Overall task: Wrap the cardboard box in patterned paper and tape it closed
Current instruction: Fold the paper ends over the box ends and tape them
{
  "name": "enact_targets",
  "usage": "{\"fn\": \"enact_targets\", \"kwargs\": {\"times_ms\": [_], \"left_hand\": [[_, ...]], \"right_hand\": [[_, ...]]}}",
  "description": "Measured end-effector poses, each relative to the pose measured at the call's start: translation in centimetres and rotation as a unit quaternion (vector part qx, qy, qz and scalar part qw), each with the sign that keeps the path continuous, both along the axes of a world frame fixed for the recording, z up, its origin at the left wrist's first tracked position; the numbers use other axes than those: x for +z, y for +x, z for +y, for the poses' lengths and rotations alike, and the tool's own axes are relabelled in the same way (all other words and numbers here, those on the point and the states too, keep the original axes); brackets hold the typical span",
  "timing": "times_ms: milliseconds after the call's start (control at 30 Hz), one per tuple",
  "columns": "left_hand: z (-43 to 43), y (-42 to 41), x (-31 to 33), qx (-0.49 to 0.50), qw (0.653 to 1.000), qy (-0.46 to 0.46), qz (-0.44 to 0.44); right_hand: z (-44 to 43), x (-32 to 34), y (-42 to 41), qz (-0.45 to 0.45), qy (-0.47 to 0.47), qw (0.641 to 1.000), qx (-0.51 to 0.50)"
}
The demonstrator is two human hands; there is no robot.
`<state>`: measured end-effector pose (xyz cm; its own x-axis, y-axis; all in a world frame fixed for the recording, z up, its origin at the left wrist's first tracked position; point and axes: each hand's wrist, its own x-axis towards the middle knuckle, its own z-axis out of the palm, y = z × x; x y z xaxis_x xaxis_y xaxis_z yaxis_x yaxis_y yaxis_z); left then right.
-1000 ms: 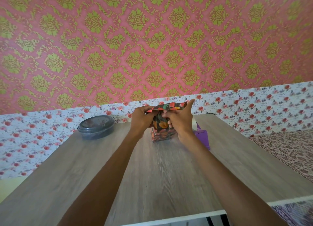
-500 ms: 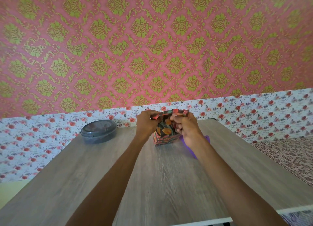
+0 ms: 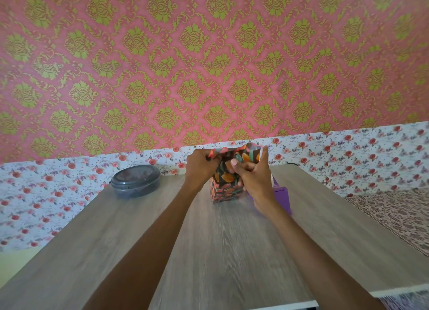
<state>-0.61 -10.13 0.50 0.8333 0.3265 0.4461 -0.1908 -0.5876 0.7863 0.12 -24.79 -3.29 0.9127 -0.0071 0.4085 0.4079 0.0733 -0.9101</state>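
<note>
Box (image 3: 224, 190) in flowery paper (image 3: 246, 153) stands tall on table (image 3: 220, 251), long side up-down, loose paper end up. L hand (image 3: 199, 165) & R hand (image 3: 254, 177) both grip paper top.

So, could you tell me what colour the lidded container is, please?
The container is dark grey, clearest in the head view.

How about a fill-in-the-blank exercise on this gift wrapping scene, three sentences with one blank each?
1. The left hand and right hand both grip the dark flower-patterned wrapping paper at its ____ edge.
2. The round grey lidded plastic container sits on the wood-grain table to the ____ of the paper-wrapped box.
3. The purple plastic tape dispenser is partly hidden behind the ____ wrist.
Missing words: top; left; right.
</note>
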Motion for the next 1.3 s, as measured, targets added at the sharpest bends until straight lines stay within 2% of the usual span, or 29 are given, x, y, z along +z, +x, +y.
{"fn": "enact_targets", "kwargs": {"times_ms": [167, 267, 467, 600, 767, 867, 1000, 1300], "left_hand": [[0.0, -0.2, 0.3, 0.009, 1.0, -0.008, 0.013], [-0.2, -0.3, 0.3, 0.009, 1.0, -0.009, 0.008], [-0.5, -0.7, 0.2, 0.016, 0.999, -0.033, 0.002], [-0.4, -0.8, 0.1, 0.014, 0.999, -0.045, 0.01], [-0.2, -0.7, 0.1, 0.007, 0.996, -0.088, 0.013], [-0.1, -0.9, 0.4, 0.005, 0.994, -0.107, 0.012], [0.0, -0.9, 0.2, -0.003, 0.994, -0.105, 0.026], [1.4, -1.5, -0.2, -0.08, 0.993, -0.074, 0.038]], "right_hand": [[-0.3, -1.6, -0.7, -0.096, -0.084, 0.978, -0.165], [-1.5, -1.9, -1.6, -0.142, -0.149, 0.954, -0.218], [-3.2, -1.5, -1.8, -0.125, -0.147, 0.97, -0.149], [-3.3, -0.9, -2.1, -0.119, -0.075, 0.987, -0.08], [-3.2, -1.3, -1.4, -0.139, -0.005, 0.972, -0.187], [-2.9, -1.2, -0.5, -0.097, 0.055, 0.984, -0.139], [-1.8, -0.6, 1.4, -0.069, 0.033, 0.994, -0.075], [0.6, 1.0, 3.5, -0.035, 0.046, 0.991, -0.119]]}}
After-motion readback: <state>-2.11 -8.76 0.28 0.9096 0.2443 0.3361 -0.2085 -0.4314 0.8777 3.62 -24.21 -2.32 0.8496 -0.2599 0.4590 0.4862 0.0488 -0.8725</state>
